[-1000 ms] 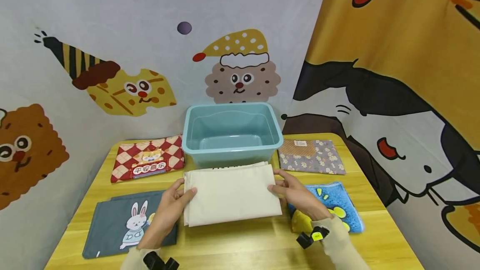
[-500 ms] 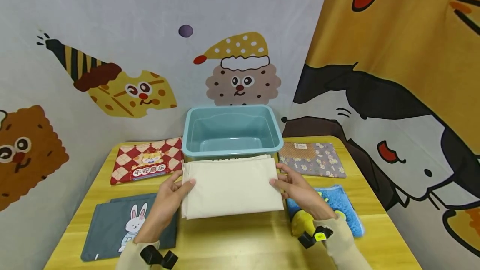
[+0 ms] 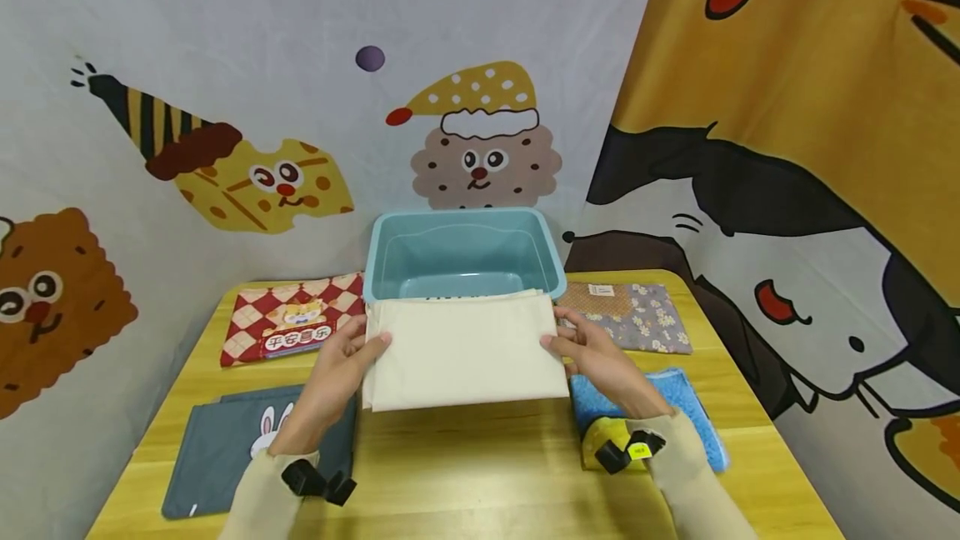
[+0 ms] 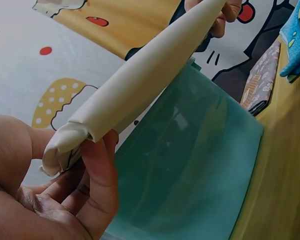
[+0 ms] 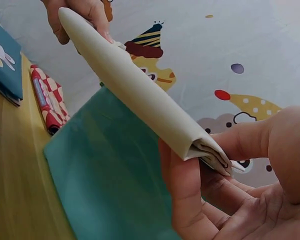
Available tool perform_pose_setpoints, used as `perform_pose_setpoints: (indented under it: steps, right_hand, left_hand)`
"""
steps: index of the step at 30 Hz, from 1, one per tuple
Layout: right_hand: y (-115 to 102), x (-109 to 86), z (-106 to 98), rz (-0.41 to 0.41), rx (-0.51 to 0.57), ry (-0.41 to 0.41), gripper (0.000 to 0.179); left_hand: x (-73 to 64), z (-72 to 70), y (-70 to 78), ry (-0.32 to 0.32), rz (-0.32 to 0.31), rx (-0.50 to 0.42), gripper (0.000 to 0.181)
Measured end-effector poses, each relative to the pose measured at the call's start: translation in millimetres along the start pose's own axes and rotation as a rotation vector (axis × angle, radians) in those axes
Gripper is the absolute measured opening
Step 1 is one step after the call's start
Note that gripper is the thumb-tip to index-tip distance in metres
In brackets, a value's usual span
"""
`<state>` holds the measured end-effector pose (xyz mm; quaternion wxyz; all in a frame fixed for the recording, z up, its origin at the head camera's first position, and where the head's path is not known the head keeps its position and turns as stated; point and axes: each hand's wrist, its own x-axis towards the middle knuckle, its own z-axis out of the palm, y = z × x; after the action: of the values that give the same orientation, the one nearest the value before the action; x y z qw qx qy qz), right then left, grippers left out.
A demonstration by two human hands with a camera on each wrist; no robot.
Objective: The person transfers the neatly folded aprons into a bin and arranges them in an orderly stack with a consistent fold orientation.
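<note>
A folded cream cloth, with a strip of dark print along its far edge, is held up over the table. My left hand pinches its left end, thumb on top and fingers underneath. At the opposite end my right hand grips it the same way; the right wrist view shows several layers of the folded cloth between thumb and fingers. Just beyond stands a light blue plastic basin, whose front wall the cloth overlaps in the head view. In the left wrist view the basin lies below the cloth.
A red checked folded cloth lies left of the basin, and a grey floral one right of it. Nearer are a dark grey folded cloth with a rabbit and a blue and yellow one. All rest on the wooden table.
Both hands have carried the cream cloth forward and up toward the basin. It now covers most of the basin's front wall in the head view.
</note>
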<state>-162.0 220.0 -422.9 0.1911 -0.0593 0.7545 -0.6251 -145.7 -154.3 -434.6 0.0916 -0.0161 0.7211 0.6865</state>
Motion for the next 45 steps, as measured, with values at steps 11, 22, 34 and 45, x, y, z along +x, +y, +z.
perform_pose_setpoints:
  steps: [11,22,34,45]
  right_hand:
    - [-15,13.1,-5,-0.045,0.001,-0.001,0.06]
    - [-22,29.1,-13,-0.054,-0.018,0.012,0.063]
    - [-38,43.7,-16,-0.039,-0.056,0.048,0.06]
    - [-50,57.7,-20,-0.027,-0.03,0.051,0.057]
  left_hand:
    - [16.0,-2.8,6.5,0.008,0.002,-0.006,0.054]
    - [33.0,-4.0,16.7,0.036,-0.02,0.022,0.058]
    - [45.1,-6.4,25.7,0.077,-0.048,0.074,0.057]
    - [62.1,-12.3,40.2,0.059,-0.026,0.108,0.062]
